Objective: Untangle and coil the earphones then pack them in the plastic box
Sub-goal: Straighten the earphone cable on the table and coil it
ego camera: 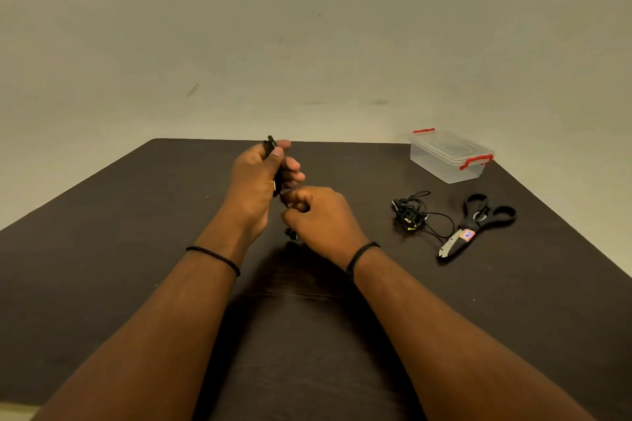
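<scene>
One black earphone cord (275, 170) is being held coiled in the left hand (260, 178) and pinched by the right hand (318, 215). A tangled set (410, 214) is lying near the closed plastic box (451, 157), nothing being packed yet.

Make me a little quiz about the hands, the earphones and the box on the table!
1. True or false: the plastic box has its lid on.
2. Which lies nearest the scissors? A) the tangled earphones on the table B) the plastic box C) the left hand
3. Fill in: the left hand holds a black coil of ____ while the right hand pinches its end.

Key: 1 true; 2 A; 3 earphone cable.
</scene>
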